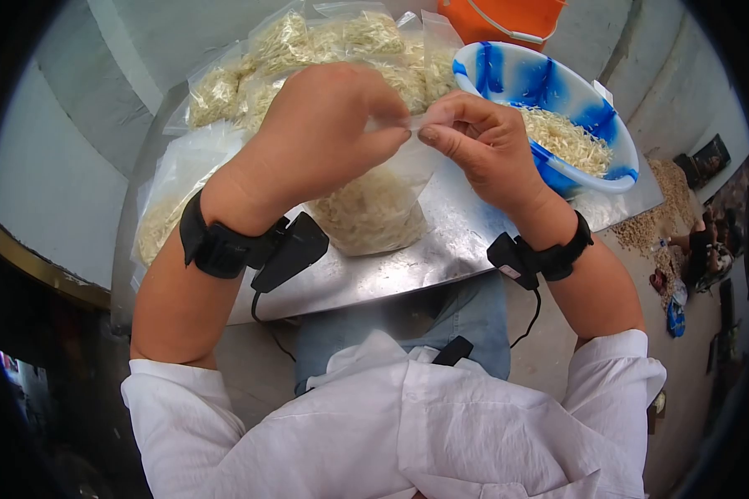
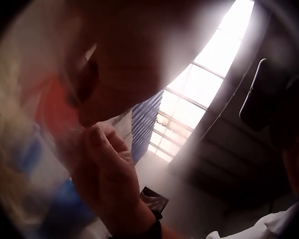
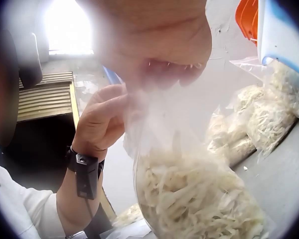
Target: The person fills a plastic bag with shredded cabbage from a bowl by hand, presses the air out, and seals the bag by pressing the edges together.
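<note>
Both hands hold a clear plastic bag [image 1: 373, 212] filled with pale shredded strips, standing on the metal table [image 1: 441, 249]. My left hand [image 1: 324, 133] pinches the bag's top edge from the left. My right hand [image 1: 474, 141] pinches the same edge from the right, thumb against fingers. In the right wrist view the bag [image 3: 199, 199] hangs below my right hand's fingers [image 3: 164, 55], with my left hand [image 3: 102, 122] at its left side. The left wrist view is blurred and shows my right hand [image 2: 107, 174] close up.
Several filled clear bags [image 1: 308, 50] lie at the back of the table and more at the left [image 1: 171, 208]. A blue-and-white basin [image 1: 549, 100] with loose shreds stands at the right, an orange bucket [image 1: 499, 18] behind it. The table's front edge is near my lap.
</note>
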Available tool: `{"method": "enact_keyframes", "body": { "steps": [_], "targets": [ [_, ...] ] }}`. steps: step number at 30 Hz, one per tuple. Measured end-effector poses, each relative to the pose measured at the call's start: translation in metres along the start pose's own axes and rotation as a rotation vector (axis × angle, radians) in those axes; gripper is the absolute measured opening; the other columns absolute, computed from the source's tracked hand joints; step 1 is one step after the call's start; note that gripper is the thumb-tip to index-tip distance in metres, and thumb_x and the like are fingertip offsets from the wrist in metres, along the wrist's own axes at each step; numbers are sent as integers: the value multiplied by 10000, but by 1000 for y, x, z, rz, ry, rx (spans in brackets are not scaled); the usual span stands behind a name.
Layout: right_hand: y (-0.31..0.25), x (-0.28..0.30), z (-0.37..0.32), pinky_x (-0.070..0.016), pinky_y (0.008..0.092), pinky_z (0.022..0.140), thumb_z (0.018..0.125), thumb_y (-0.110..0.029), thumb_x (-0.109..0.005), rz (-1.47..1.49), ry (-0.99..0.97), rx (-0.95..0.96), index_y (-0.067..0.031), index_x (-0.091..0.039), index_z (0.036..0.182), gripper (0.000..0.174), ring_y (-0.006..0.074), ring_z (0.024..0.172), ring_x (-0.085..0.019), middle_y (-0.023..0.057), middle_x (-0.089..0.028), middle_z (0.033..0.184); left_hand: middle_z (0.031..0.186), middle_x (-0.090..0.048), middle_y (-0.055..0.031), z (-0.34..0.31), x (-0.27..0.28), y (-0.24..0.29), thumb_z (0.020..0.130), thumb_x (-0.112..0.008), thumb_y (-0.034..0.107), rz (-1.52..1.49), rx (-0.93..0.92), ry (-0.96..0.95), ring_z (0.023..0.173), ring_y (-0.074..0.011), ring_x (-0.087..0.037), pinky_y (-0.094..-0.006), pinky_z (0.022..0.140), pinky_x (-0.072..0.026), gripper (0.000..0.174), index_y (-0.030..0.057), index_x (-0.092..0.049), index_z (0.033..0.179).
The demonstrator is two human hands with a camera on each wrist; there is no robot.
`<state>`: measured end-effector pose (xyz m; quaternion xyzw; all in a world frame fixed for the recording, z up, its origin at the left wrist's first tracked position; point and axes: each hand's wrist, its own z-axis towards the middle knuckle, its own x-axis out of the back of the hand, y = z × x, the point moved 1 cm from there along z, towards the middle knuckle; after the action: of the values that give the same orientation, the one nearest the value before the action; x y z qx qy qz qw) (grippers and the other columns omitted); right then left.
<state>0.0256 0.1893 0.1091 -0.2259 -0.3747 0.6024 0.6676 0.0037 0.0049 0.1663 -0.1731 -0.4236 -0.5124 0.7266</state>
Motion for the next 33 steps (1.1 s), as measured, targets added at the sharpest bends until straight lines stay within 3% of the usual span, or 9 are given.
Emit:
{"method": "enact_keyframes", "body": {
  "steps": [11, 15, 24, 29, 33],
  "targets": [
    [-2, -2, -1, -439, 256, 685, 764, -93, -620, -135, 5, 112, 2, -612, 817, 109, 154, 732, -562, 68, -608, 770, 716, -605, -96, 0, 1, -2, 702, -672, 100, -70, -27, -13, 679, -195, -567, -296, 622, -441, 134, -1, -640, 784],
    [1, -2, -1, -437, 254, 684, 760, -76, -626, -116, 14, 142, 5, -610, 818, 101, 152, 735, -562, 65, -607, 777, 715, -595, -101, -1, 3, -8, 744, -645, 96, -117, 60, -141, 669, -193, -556, -287, 614, -432, 129, -17, -636, 804],
    [1, 0, -2, -454, 241, 719, 755, -91, -653, -55, 12, 67, -15, -641, 844, 117, 113, 773, -576, 44, -631, 822, 687, -587, -103, 1, 4, -7, 768, -641, 89, -117, 98, -202, 641, -195, -556, -286, 598, -430, 119, -24, -634, 805],
    [-1, -2, -4, -427, 197, 697, 784, -68, -661, 64, -12, -130, 12, -621, 853, 113, 71, 760, -537, 14, -592, 823, 709, -606, -107, -1, 2, -6, 760, -654, 83, -118, 90, -155, 654, -199, -570, -287, 609, -442, 118, -20, -637, 813],
    [-2, -8, -2, -451, 210, 660, 755, -98, -666, 123, -9, -92, 7, -657, 835, 132, 73, 718, -562, 37, -639, 765, 717, -614, -108, -1, 2, -4, 749, -660, 71, -85, 89, -129, 661, -198, -579, -288, 610, -449, 112, -17, -639, 814]
  ]
}}
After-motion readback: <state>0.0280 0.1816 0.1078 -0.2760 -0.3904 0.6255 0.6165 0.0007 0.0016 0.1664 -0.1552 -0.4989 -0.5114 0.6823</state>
